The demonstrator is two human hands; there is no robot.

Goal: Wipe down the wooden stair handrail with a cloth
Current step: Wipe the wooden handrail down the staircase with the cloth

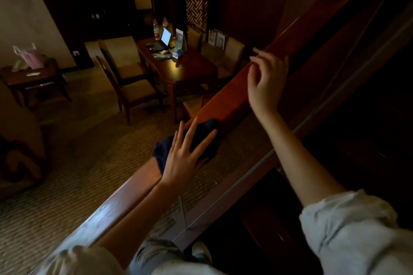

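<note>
Your left hand (183, 158), fingers spread flat, presses the dark cloth (201, 138) on the handrail (225, 100). Farther along, your right hand (267, 80) hovers loosely curled, holding nothing.

One view, worn on the head, tipped forward and down from above the room. The glossy reddish-brown wooden handrail (228, 100) sits close beneath the lens and cuts diagonally from near left to far right. The left forearm (138, 207) and right forearm (297, 158) come in from the bottom edge, very near. Far off and well below, the dark wooden dining table (194, 69) looks small.
</note>
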